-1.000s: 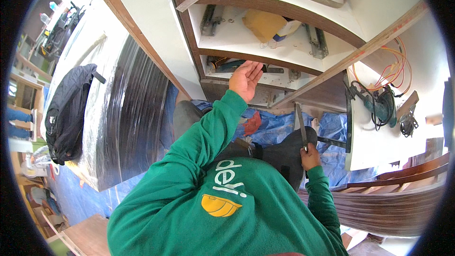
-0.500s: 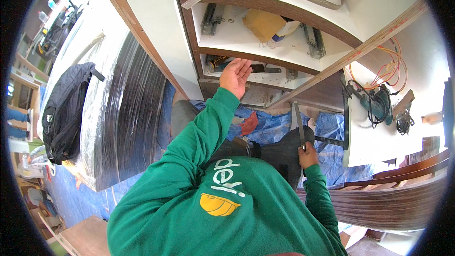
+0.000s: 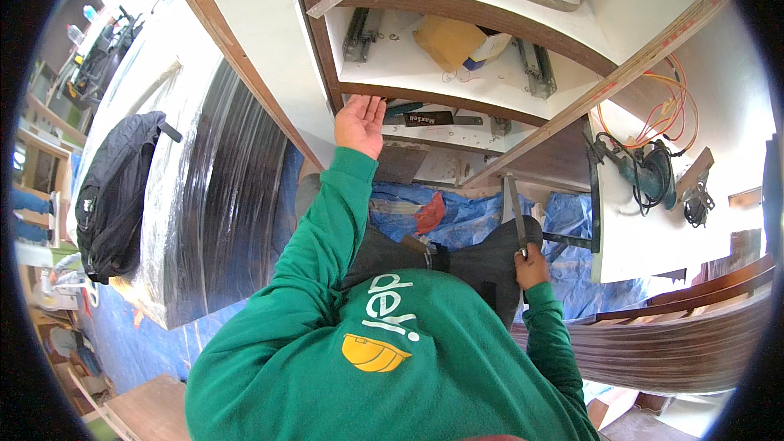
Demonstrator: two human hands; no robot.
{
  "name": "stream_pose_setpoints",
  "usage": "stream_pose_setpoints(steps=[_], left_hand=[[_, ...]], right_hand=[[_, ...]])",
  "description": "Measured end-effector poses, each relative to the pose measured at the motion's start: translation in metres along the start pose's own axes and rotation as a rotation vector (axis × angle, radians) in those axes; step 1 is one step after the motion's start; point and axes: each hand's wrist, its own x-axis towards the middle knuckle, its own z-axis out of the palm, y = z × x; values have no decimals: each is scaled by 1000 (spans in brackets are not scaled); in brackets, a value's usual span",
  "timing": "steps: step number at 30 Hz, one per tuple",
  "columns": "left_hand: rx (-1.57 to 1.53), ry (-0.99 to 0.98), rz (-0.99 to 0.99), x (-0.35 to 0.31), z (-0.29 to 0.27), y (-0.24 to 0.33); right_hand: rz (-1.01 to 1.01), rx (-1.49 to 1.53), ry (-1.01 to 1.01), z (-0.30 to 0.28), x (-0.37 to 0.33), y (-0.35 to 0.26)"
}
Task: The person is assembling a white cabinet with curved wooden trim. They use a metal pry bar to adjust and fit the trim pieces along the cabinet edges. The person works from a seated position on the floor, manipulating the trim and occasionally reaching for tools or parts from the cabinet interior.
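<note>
My left hand is raised palm up at the left end of a curved, dark-edged shelf. Its fingers are stretched out, and their tips meet the dark front edge; nothing shows in the palm. Low on the right, my right hand is closed round the near end of a long flat metal bar that looks like a file. The bar points away from me, beside my knee. In the compartment under the shelf edge lies a black-handled tool with a flat grey end.
Above, one shelf holds a yellow-brown packet and metal drawer slides. A slanting wooden strip crosses the cabinet front. At right, a corded power tool lies on a white panel. A plastic-wrapped piece bearing a black bag stands left.
My left hand has moved left along the shelf edge, uncovering more of the black-handled tool. My right hand keeps its grip on the bar in nearly the same place.
</note>
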Motion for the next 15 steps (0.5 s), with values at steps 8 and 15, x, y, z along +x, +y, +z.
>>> stream_pose_setpoints(steps=[8,15], left_hand=[[-116,35,-6,-5,6,16],[-67,93,38,-12,10,13]], right_hand=[[1,17,5,6,4,8],[-48,25,10,10,6,17]])
